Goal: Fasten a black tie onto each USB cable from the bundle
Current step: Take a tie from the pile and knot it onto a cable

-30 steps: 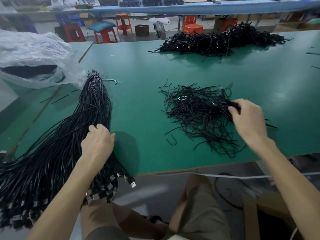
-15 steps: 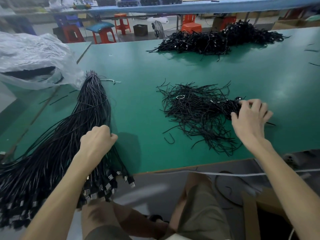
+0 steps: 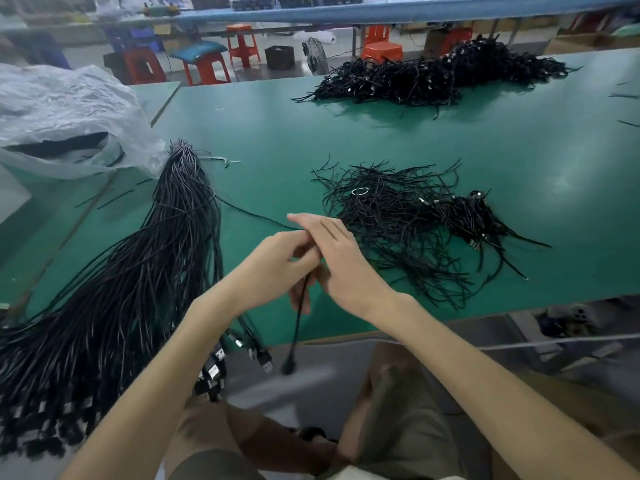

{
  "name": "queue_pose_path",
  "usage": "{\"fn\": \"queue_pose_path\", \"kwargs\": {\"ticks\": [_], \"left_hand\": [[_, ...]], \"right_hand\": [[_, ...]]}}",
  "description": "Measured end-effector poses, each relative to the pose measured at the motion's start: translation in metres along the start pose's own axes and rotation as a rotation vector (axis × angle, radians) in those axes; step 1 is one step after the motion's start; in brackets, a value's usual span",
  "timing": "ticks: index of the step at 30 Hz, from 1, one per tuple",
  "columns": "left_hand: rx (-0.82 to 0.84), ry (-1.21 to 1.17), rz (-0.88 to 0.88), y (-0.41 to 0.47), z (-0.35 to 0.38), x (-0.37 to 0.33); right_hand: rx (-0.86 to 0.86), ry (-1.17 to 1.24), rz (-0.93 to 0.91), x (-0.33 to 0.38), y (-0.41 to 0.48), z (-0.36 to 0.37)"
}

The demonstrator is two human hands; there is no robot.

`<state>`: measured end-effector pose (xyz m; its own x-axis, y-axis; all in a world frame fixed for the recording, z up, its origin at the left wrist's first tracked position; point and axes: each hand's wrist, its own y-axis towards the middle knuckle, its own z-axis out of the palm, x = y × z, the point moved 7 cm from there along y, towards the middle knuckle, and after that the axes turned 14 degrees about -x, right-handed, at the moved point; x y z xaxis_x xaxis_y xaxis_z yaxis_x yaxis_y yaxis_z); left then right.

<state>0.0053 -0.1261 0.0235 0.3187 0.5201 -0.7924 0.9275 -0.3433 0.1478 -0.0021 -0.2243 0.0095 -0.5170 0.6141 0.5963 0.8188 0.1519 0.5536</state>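
Hands joined, centre front

Left hand (image 3: 277,268) is curled round a single USB cable (image 3: 300,308), plug end hung below the surface (image 3: 519,161) edge. Right hand (image 3: 341,261) is laid over it, fingers straight; its grip cannot be told. Bundle (image 3: 145,271) is spread to the left, black ties (image 3: 398,223) heaped to the right.

A green desk (image 3: 519,202) lies under the hands (image 3: 277,268). Far to their left, a crumpled clear plastic bag (image 3: 69,112) sits on it. Beyond the desk's far edge stand orange stools (image 3: 381,50), a blue-cushioned stool (image 3: 199,50), a small fan (image 3: 313,58) and a black crate (image 3: 280,57). Below and right of the hands, a pale cord (image 3: 554,342) runs under the near edge.
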Motion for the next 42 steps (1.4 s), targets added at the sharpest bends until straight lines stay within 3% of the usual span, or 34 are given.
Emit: {"fn": "queue_pose_path", "kwargs": {"ticks": [4,8,13,18,21,27,30,33,37,39,42], "left_hand": [[0.047,-0.264,-0.152,-0.003,-0.009,0.014],[-0.070,-0.734,-0.276,-0.005,-0.035,0.036],[-0.178,-1.330,-0.253,-0.002,-0.060,0.055],[-0.213,-1.135,-0.353,0.000,-0.039,0.069],[-0.233,-1.274,-0.345,-0.002,-0.036,0.064],[-0.056,-1.685,-0.274,-0.010,-0.045,0.041],[-0.142,-1.598,-0.266,-0.012,-0.047,0.039],[-0.185,-1.339,-0.241,-0.018,-0.048,0.035],[0.128,-0.537,-0.053,-0.032,-0.036,0.015],[0.316,-0.198,-0.044,-0.040,-0.015,0.014],[0.274,0.065,-0.039,-0.033,0.003,0.019]], "right_hand": [[0.009,-0.021,0.076,-0.014,-0.002,-0.002],[-0.113,0.044,0.201,-0.036,-0.007,-0.018],[-0.006,0.142,0.304,-0.042,-0.019,-0.010],[0.167,-0.020,0.133,-0.012,-0.037,0.011],[0.243,-0.126,0.001,0.007,-0.044,0.023],[0.145,0.300,0.274,-0.007,-0.042,0.021],[0.128,0.344,0.366,-0.025,-0.033,0.023],[0.154,0.323,0.361,-0.035,-0.029,0.025],[0.091,0.426,0.379,-0.035,-0.015,0.017],[0.050,0.485,0.426,-0.032,-0.003,0.013],[0.017,0.448,0.356,-0.014,0.013,0.013]]}}
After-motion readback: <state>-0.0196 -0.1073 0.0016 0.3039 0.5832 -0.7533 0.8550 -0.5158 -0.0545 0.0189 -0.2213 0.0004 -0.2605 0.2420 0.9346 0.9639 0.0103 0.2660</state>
